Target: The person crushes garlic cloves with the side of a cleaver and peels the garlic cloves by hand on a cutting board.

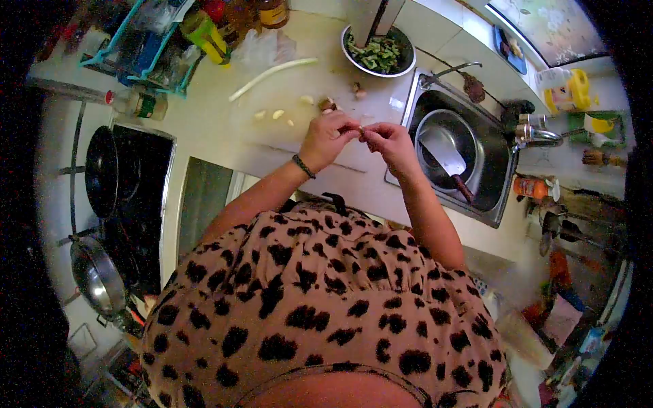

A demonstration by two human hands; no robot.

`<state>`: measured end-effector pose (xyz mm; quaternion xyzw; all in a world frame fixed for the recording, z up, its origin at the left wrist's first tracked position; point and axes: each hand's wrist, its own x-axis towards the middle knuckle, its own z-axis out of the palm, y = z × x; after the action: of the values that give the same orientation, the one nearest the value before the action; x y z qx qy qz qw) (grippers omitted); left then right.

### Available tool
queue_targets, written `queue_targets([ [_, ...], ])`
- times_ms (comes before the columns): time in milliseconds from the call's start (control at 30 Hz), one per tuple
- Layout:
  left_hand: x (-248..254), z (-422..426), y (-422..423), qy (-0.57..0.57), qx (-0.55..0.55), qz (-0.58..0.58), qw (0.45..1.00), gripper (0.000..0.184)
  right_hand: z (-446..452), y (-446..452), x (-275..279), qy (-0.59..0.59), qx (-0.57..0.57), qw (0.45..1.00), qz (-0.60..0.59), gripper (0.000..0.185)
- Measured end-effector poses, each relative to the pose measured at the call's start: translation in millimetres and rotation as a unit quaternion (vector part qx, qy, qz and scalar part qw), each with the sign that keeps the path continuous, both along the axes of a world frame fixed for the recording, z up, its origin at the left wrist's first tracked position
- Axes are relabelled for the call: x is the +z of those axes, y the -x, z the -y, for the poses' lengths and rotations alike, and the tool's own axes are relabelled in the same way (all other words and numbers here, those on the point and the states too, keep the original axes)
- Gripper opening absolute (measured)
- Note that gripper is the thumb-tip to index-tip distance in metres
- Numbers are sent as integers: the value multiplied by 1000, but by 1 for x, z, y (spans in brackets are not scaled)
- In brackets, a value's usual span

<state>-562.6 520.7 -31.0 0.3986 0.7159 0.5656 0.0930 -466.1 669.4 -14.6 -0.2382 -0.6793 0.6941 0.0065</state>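
My left hand and my right hand meet over the counter, fingertips pinched together on a small brownish piece that looks like a garlic clove. Just beyond my left hand lies a brownish garlic bulb or its skins. Pale peeled cloves are scattered to the left of it. Farther back a long white stalk rests on the counter. Another small brownish piece sits near the bowl. A dark band is around my left wrist.
A metal bowl of chopped greens stands at the back. To the right, the sink holds a pan and a cleaver. On the left are a stove with a black pan, a bottle and a rack.
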Motion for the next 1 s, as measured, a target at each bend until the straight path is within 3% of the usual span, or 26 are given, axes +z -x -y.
queue_targets([
  [33,-1,2,0,4,-3,-50,999,20,3,1,-4,-55,8,998,16,12],
  [167,2,3,-4,1,11,-26,1000,14,11,8,-16,-26,-34,999,-8,9],
  [233,-11,1,-8,-86,7,299,950,12,15,11,-17,14,-67,997,-31,9],
  [267,-14,0,-6,-86,7,299,950,12,17,11,-17,14,-67,997,-31,9],
  [300,-18,0,-3,-165,14,475,864,14,22,12,-16,-39,-55,997,-41,7],
  [333,-21,1,0,-235,20,631,739,15,25,13,-16,-92,-43,994,-49,5],
  [367,-24,3,1,-235,21,631,739,15,26,12,-20,-91,-43,994,-49,5],
  [433,-29,5,3,-252,-22,680,689,20,26,10,-33,-153,-12,988,-33,6],
  [467,-29,5,3,-251,-23,680,689,20,26,12,-28,-181,1,983,-20,9],
  [500,-29,4,2,-183,10,624,760,20,25,15,-23,-181,0,983,-20,9],
  [533,-29,4,1,-112,42,559,820,20,26,18,-17,-279,-46,956,-76,12],
  [567,-33,4,2,-109,41,559,821,20,27,20,-7,-372,-91,915,-129,14],
  [633,-42,3,2,-52,20,370,928,19,27,24,6,-339,-81,926,-143,15],
  [700,-30,5,-2,-14,26,310,950,19,22,28,4,-313,21,945,-98,15],
  [767,-20,6,-2,21,35,247,968,19,19,31,2,-354,27,931,-83,16],
  [833,-18,7,-3,27,42,233,971,19,19,31,1,-244,17,969,-42,15],
  [867,-20,7,-4,27,43,234,971,19,20,30,1,-244,17,969,-41,15],
  [1000,-34,-1,-8,-31,64,258,963,18,30,25,7,-420,15,906,-50,14],
])
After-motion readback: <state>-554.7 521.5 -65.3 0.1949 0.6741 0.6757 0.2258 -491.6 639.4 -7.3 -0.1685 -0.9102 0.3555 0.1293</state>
